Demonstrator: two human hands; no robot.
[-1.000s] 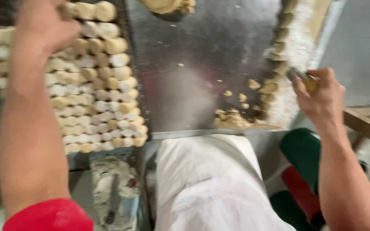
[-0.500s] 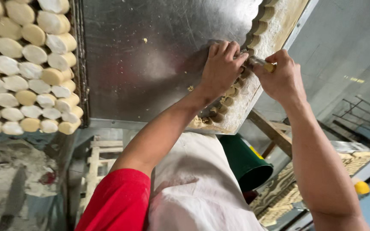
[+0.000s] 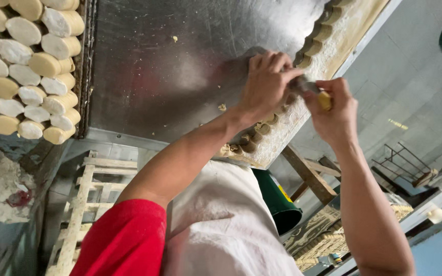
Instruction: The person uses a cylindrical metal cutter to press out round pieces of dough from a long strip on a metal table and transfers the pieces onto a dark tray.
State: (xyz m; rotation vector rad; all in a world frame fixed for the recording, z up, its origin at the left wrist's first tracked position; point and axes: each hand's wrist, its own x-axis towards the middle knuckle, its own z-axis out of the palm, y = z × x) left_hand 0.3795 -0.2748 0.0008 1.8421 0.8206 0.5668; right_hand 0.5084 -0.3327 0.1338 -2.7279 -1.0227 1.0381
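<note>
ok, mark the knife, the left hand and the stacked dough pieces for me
knife (image 3: 324, 98), head view, on its yellow handle showing in the right fist
left hand (image 3: 265, 84), head view, on the back of the hand
dough pieces (image 3: 24, 31), head view, on one floured face in the stack at upper left

The person wore a short red fabric sleeve (image 3: 124, 237) on the left upper arm. Just beside that sleeve, a white, flour-dusted cloth apron (image 3: 226, 225) covered the torso. Both forearms were bare. The left hand (image 3: 267, 84) and right hand (image 3: 336, 110) were ungloved.
</note>
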